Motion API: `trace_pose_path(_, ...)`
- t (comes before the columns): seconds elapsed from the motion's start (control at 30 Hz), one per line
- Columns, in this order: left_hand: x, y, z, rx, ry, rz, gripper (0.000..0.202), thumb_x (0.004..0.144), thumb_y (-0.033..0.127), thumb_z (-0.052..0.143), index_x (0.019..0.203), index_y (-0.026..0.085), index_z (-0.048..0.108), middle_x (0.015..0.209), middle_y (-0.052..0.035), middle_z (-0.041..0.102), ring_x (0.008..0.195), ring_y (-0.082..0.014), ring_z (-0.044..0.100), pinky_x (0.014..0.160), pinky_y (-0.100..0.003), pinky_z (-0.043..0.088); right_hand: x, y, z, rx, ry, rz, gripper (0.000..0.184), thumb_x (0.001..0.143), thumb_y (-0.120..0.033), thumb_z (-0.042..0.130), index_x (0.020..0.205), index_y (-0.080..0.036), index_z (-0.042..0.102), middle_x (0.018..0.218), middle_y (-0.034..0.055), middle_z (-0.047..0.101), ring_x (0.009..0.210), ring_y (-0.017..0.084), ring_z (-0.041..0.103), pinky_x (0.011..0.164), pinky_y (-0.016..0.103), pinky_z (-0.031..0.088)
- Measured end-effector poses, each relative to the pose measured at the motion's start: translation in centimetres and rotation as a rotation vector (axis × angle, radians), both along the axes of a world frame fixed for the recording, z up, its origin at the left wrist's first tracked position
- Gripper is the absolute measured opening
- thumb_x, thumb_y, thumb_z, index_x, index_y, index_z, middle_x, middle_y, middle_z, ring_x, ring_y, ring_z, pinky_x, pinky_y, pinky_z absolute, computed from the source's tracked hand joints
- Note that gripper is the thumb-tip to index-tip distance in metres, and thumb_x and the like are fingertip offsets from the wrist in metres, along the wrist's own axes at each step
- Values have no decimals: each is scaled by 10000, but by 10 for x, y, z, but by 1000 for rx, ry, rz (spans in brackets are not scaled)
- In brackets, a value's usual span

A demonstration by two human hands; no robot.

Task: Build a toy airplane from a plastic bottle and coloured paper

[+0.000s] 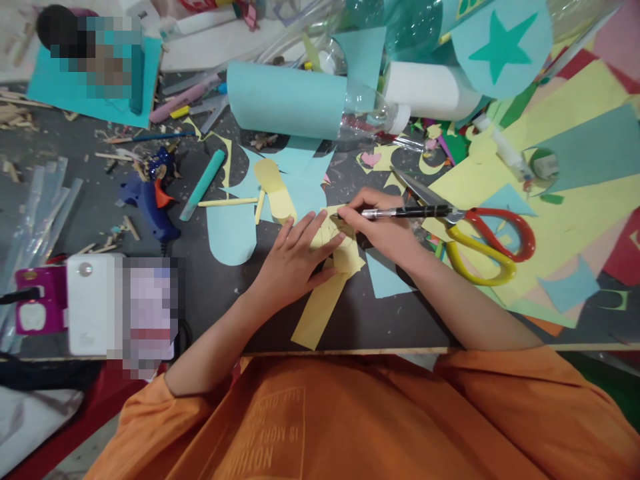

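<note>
On the left a blue glue gun (150, 200) lay on the dark table (220, 293). Nearer the middle we saw the left hand (293, 257) pressed palm down on a yellow paper strip (320, 310), its arm reaching away from the near edge, fingers straight and slightly spread. Just right of it the right hand (383, 230) bent at the wrist, its fingers pinched around a black pen (405, 213) whose tip met the same paper. Farther right lay scissors (480, 243), beside the pen's back end.
</note>
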State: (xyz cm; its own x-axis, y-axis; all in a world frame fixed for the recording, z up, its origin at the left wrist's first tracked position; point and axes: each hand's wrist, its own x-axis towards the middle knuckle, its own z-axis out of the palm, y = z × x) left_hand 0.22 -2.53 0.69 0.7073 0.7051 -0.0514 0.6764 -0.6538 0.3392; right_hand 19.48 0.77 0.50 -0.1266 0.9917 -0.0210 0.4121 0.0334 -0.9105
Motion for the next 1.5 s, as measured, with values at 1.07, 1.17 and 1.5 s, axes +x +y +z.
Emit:
trace_pose_path(1.07, 2, 1, 2, -7, 24, 13, 454, 886, 364, 501, 1326, 259, 461, 1484, -189, 339, 1380, -345, 327, 1059, -596, 315, 2, -3, -3, 69, 20, -224, 298, 834, -275, 560, 579, -220, 416, 499, -57, 461, 487, 96, 464, 553, 266, 377)
trace_pose_path(1.17, 1, 0, 2, -5, 3, 23, 446, 887, 355, 500, 1320, 255, 464, 1507, -190, 293, 1393, -352, 298, 1051, -600, 326, 4, -2, -5, 35, 156, -313, 268, 830, -252, 551, 594, -226, 429, 468, -61, 464, 444, 95, 480, 493, 256, 376)
trace_pose_path(1.5, -2, 1, 3, 40, -9, -23, 427, 932, 376, 397, 1307, 191, 485, 1395, -104, 506, 1334, -309, 407, 1099, -591, 279, 12, 0, -8, -26, 224, -89, 228, 821, -308, 587, 630, -199, 526, 493, -47, 564, 438, 80, 528, 460, 227, 398)
